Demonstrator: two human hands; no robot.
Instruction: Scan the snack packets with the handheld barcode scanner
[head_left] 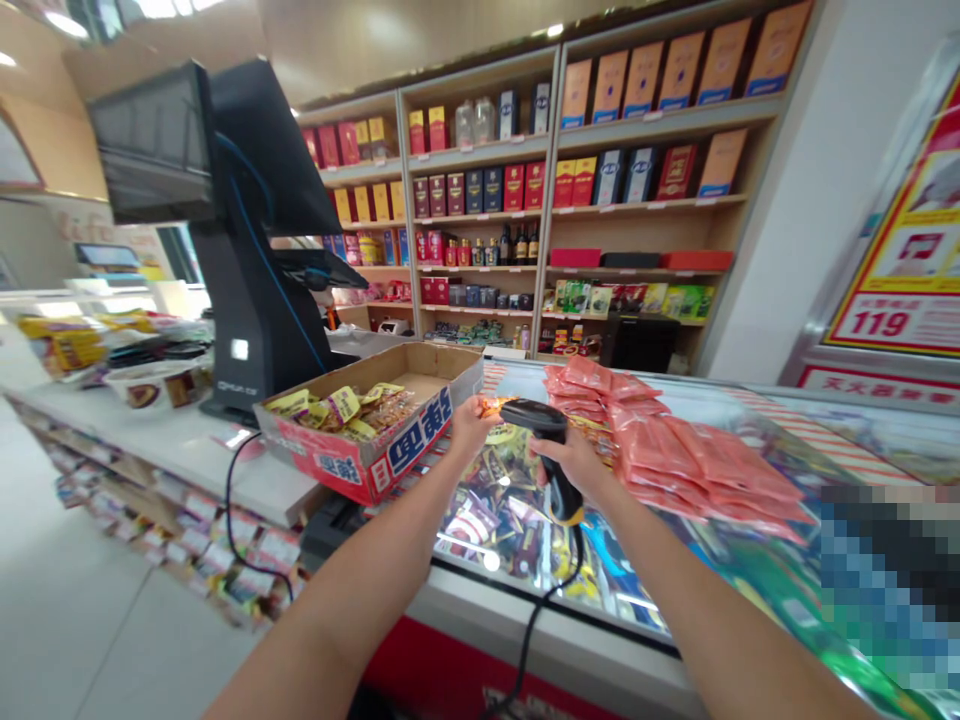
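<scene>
My right hand [574,458] is wrapped round the grip of a black barcode scanner [534,415], whose head points left. A black cable hangs from its base. Just in front of the scanner head, my left hand [469,422] pinches a small orange snack packet [491,405], partly hidden by the fingers and the scanner. Left of that hand, an open cardboard box [360,475] holds several yellow-labelled snack packets [341,407]. Both hands are above a glass-topped freezer [517,520] with colourful packages under the glass.
Flat red-pink packages [675,450] lie stacked on the glass to the right. A black checkout terminal [255,250] stands on the white counter [150,430] at left, beside a bowl [157,385] and bagged goods. Shelves [480,230] of boxes and bottles line the back wall.
</scene>
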